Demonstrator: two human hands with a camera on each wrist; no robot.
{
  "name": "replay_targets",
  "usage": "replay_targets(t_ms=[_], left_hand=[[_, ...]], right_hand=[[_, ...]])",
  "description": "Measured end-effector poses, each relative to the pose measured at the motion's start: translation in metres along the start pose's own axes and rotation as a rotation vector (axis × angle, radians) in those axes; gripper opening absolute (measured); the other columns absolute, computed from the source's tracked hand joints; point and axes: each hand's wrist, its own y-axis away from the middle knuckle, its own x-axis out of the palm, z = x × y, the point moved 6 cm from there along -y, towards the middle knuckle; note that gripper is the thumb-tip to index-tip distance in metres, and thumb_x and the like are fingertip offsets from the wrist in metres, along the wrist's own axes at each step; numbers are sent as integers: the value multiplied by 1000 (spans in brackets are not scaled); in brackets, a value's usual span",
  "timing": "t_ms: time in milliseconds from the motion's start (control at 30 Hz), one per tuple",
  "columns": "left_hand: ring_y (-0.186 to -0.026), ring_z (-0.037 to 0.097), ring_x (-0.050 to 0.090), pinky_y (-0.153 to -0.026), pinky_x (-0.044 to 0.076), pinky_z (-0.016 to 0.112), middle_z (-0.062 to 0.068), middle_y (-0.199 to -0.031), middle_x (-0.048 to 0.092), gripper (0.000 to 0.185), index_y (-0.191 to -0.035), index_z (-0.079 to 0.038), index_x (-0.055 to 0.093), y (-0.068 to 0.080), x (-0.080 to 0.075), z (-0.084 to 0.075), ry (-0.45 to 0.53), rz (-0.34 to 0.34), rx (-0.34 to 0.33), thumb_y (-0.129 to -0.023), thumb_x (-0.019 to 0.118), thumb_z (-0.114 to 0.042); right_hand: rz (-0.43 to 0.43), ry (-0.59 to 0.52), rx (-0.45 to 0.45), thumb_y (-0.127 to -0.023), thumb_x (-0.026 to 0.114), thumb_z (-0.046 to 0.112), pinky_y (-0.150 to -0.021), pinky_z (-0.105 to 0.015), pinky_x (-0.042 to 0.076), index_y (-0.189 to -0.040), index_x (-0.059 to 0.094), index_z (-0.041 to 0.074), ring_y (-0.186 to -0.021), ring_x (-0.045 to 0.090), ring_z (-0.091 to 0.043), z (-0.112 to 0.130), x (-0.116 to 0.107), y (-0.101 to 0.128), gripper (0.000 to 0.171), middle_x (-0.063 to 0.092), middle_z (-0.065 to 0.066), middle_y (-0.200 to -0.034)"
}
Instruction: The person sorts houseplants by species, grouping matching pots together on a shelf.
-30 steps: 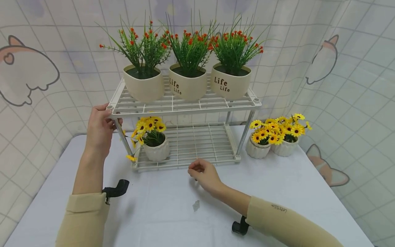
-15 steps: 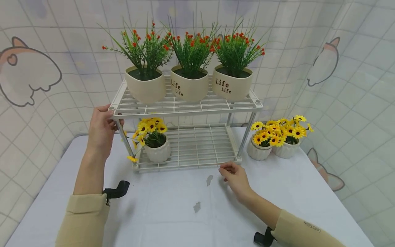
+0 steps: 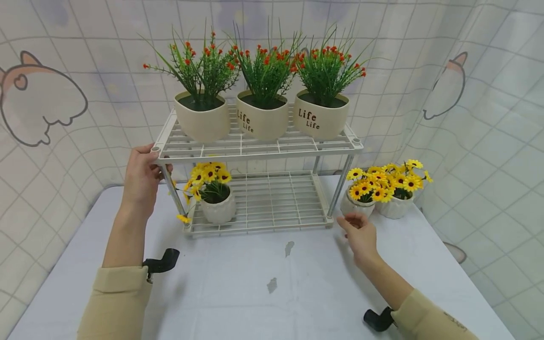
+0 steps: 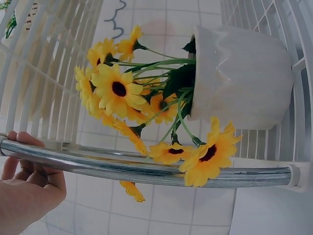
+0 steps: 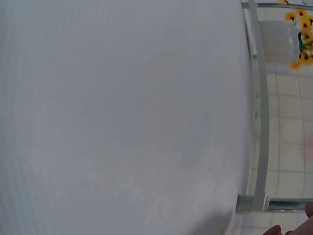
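While your left hand (image 3: pixel 142 177) gripped the front left corner of the two-tier white rack (image 3: pixel 255 146), three beige pots of red-flowered greenery (image 3: pixel 261 118) stood on its top shelf and one white sunflower pot (image 3: pixel 217 208) sat below. Two more sunflower pots (image 3: pixel 376 200) stood on the table (image 3: pixel 238 293) just right of the rack. Your right hand (image 3: pixel 361 233) hovered near them, fingers loosely curled, holding nothing; the right wrist view showed only its fingertips.
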Motion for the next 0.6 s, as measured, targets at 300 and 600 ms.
replay_targets(t_ms=[300,600], left_hand=[[-87,17,49,-83,37,26,5,-112,54,20,-124,-17,43,0,-1,0,9,0,4,-106,37,-24],[-88,17,48,-84,36,27,7,-113,53,21,-125,-18,43,1,-1,0,-2,4,7,-107,37,-26]], right_hand=[[-117,10,3,-95,75,22,-72,-20,44,-131,42,-1,-101,46,-15,-9,-22,-24,54,45,-10,-123],[-198,56,-3,-93,76,20,-102,-37,35,-150,20,1,-129,33,-29,-10,-26,-36,82,30,-19,-145]])
